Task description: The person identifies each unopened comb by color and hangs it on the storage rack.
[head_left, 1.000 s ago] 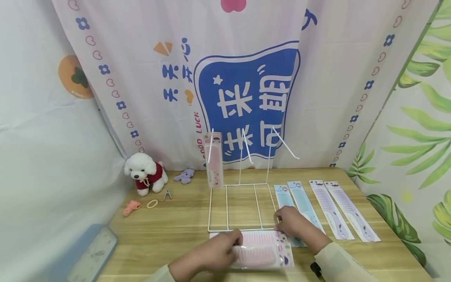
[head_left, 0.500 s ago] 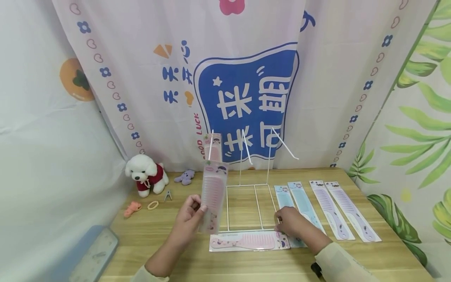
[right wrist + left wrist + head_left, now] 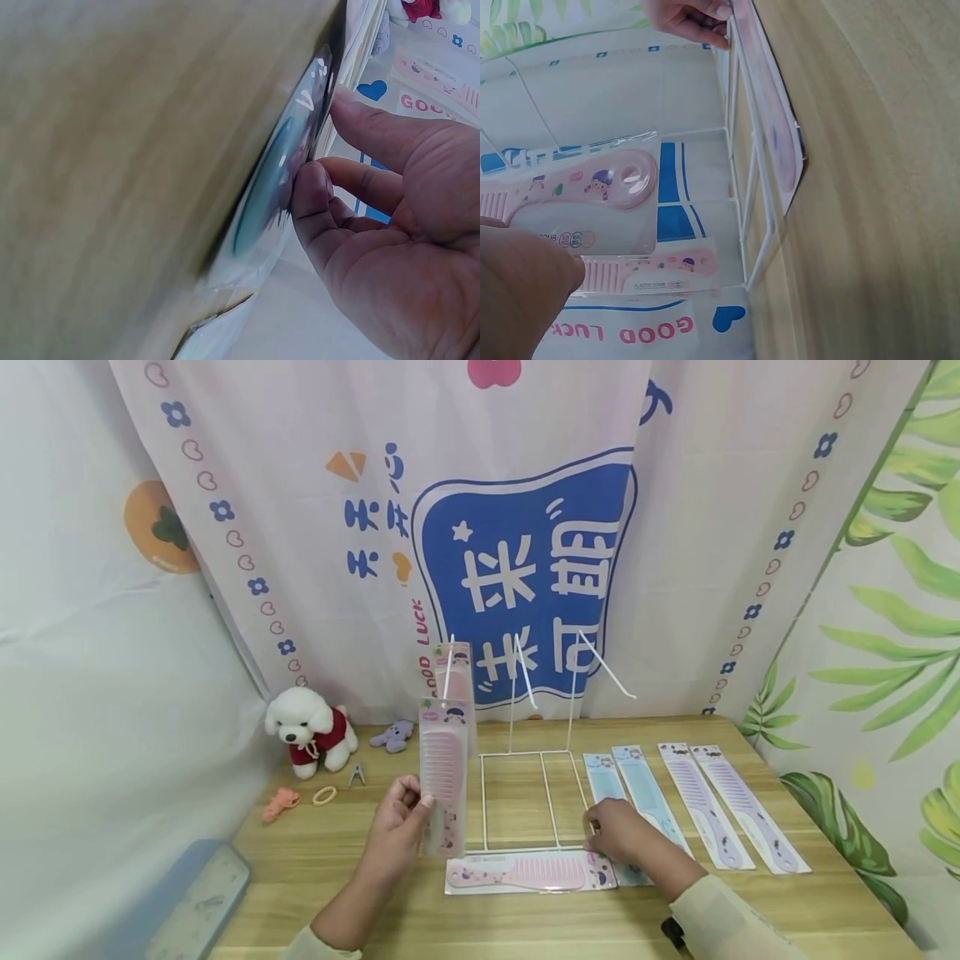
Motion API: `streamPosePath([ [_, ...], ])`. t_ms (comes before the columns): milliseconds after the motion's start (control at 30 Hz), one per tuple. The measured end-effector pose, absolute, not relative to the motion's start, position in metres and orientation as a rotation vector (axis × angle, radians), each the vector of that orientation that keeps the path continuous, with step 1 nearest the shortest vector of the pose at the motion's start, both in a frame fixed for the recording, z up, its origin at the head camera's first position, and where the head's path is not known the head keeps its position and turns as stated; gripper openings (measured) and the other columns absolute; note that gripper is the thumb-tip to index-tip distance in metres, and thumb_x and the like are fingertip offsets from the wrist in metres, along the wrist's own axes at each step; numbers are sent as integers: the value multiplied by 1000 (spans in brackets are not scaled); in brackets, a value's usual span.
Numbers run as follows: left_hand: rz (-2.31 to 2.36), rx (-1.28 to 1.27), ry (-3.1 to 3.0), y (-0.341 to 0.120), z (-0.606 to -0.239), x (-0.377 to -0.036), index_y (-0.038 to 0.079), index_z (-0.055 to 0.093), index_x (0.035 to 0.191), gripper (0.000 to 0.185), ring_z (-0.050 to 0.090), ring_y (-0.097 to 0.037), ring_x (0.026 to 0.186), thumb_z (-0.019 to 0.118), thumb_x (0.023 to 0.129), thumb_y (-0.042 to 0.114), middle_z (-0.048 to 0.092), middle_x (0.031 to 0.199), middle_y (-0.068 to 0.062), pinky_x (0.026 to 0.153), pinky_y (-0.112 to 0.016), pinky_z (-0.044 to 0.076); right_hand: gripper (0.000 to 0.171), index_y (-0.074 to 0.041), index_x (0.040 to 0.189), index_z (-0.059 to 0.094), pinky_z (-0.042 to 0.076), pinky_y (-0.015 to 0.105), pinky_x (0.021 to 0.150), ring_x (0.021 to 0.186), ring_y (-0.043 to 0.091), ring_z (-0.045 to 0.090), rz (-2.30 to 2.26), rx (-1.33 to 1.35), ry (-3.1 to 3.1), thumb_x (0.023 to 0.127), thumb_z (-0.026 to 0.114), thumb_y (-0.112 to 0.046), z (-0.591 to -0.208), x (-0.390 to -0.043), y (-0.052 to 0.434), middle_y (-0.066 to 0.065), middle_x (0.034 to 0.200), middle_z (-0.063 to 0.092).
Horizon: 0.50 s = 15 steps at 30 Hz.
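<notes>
Holding a pink comb (image 3: pixel 444 777) upright in its pack, my left hand (image 3: pixel 397 828) pinches it near the bottom, in front of the white rack (image 3: pixel 517 760). My right hand (image 3: pixel 611 831) rests with bent fingers on a blue comb pack (image 3: pixel 609 793) on the table (image 3: pixel 360 860). The curtain (image 3: pixel 420 652) behind reads "GOOD LUCK".

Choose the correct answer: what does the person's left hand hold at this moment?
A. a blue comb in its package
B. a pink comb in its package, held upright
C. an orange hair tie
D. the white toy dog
B: the left hand pinches a pink packaged comb upright in front of the white wire display rack, while the blue packaged combs lie flat on the wooden table.
</notes>
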<state>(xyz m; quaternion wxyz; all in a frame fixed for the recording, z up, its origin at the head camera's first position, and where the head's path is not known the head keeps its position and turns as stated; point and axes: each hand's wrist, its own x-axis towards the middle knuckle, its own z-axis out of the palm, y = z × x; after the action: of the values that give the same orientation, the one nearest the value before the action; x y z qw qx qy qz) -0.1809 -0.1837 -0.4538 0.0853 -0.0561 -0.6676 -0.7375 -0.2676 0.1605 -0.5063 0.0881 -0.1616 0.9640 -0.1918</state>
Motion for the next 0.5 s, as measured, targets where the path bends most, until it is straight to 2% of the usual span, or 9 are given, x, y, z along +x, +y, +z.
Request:
streamPosePath([
  [300,-2224,-132,-1972,-184,-460,-185,0,43,118,11,63,-17,116,50,111,-3,60,121,-8,99,-26,59,30,-12,77,61,43,33,65,73,19,53,-572,-476,2870,94,85,-13,-508,-269,161,3,75,56],
  [500,-2188,-21,-2004,-182,-461,-194,2,44,116,12,58,-18,110,50,110,-5,56,115,-10,92,-21,56,33,-11,74,58,39,31,61,69,18,50,-607,-483,2867,94,85,-11,-508,-268,162,2,71,52],
])
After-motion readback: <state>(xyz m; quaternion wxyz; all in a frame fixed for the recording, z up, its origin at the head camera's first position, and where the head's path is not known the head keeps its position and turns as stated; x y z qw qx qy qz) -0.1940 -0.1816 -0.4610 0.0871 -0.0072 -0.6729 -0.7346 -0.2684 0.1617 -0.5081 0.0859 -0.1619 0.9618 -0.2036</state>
